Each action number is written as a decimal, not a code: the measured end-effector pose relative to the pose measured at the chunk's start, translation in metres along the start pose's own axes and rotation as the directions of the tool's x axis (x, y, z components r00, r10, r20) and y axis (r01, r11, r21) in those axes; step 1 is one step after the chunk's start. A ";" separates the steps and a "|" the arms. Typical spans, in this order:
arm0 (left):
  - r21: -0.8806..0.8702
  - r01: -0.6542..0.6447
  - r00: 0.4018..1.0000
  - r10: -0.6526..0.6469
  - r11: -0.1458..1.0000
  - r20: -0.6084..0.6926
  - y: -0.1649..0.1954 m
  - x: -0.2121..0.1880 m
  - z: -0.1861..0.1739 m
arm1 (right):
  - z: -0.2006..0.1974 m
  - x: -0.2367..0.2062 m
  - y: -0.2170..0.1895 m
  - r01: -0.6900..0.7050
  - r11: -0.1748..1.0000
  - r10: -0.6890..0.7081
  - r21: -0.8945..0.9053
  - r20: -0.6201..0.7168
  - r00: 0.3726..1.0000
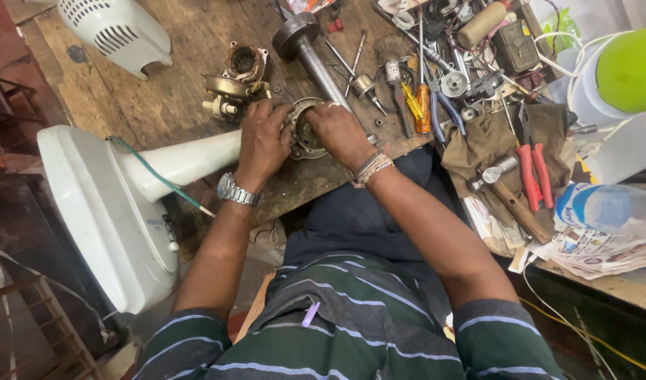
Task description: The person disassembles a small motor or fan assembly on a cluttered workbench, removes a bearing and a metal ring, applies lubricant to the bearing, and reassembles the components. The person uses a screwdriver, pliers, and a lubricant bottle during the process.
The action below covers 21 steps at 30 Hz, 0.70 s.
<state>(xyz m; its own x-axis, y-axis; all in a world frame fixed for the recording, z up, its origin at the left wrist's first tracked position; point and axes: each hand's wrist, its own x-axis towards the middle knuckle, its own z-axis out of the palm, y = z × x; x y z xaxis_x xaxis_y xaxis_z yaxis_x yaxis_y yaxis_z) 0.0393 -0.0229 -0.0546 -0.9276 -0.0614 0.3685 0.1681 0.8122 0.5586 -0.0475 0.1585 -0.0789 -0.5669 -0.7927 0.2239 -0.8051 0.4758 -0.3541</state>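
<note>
Metal, round and greasy, the motor housing sits between your palms at the near edge of the wooden bench, just beside the white fan stand. Your left hand clasps its left rim, fingers curled tight; your right hand grips the right rim from above. You seem to be working the casing apart or seating it, and the next move likely calls for even pressure on both sides. Its open face points up toward you; its axis runs roughly vertical, though your fingers hide much of it.
</note>
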 end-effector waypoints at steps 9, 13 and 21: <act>0.024 0.044 0.998 -0.045 0.999 0.036 -0.003 0.000 0.002 | -0.001 -0.011 -0.007 -0.083 0.995 0.083 0.063 0.004 0.997; 0.057 0.039 0.997 -0.043 0.998 0.068 -0.003 0.001 0.002 | 0.002 -0.011 -0.005 -0.117 0.988 0.116 0.097 0.018 0.993; 0.243 0.075 0.934 -0.153 0.967 0.322 -0.001 0.019 0.005 | 0.002 -0.001 0.003 -0.074 0.993 0.076 0.097 -0.017 0.997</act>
<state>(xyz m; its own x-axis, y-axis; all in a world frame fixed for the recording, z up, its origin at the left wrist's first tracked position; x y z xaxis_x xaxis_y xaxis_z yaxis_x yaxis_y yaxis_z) 0.0196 -0.0218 -0.0519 -0.9998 0.0047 0.0195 0.0119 0.9221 0.3869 -0.0487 0.1598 -0.0820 -0.6295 -0.7476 0.2118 -0.7402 0.4940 -0.4562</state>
